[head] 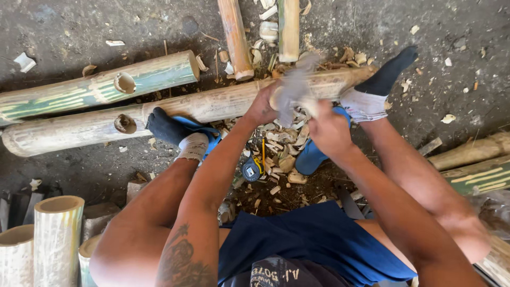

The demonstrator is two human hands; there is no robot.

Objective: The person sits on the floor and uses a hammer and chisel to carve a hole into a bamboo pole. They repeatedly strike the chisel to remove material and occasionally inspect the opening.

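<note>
Both my bare arms reach forward and down from my lap, converging between my spread knees. My left hand [261,106] sits palm-down with the wrist bent, its fingers curled in a closed grip. My right hand [328,130] is just beside it, a little nearer to me, fist closed, knuckles up; what it holds is blurred. A dark tattoo marks my left forearm. My socked feet are planted either side of the hands.
</note>
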